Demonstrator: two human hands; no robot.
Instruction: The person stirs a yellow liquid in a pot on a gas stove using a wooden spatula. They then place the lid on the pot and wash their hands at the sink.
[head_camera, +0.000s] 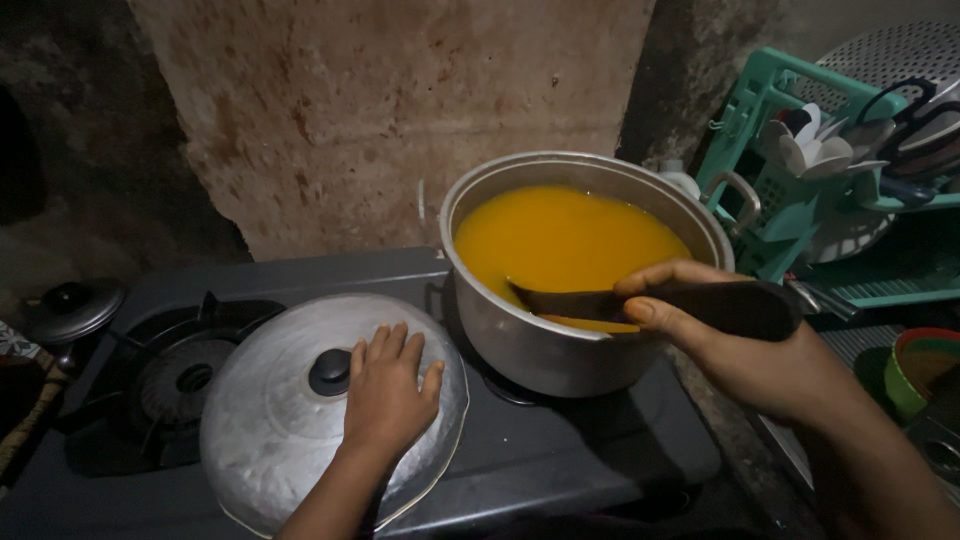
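A large metal pot (520, 340) full of orange-yellow liquid (560, 240) stands on the right burner of a dark gas stove (560, 440). My right hand (730, 340) grips the handle of a dark wooden spoon (570, 300), whose blade dips into the liquid at the pot's near rim. My left hand (385, 395) lies flat, fingers spread, on a round metal lid (260, 420) with a black knob (330, 370). The lid rests on the stove, partly over the left burner (185, 375).
A stained wall rises behind the stove. A teal dish rack (800, 190) with spoons and utensils stands at the right. A green and red bowl (915, 365) sits at the right edge. A small lidded pot (72, 308) sits at the far left.
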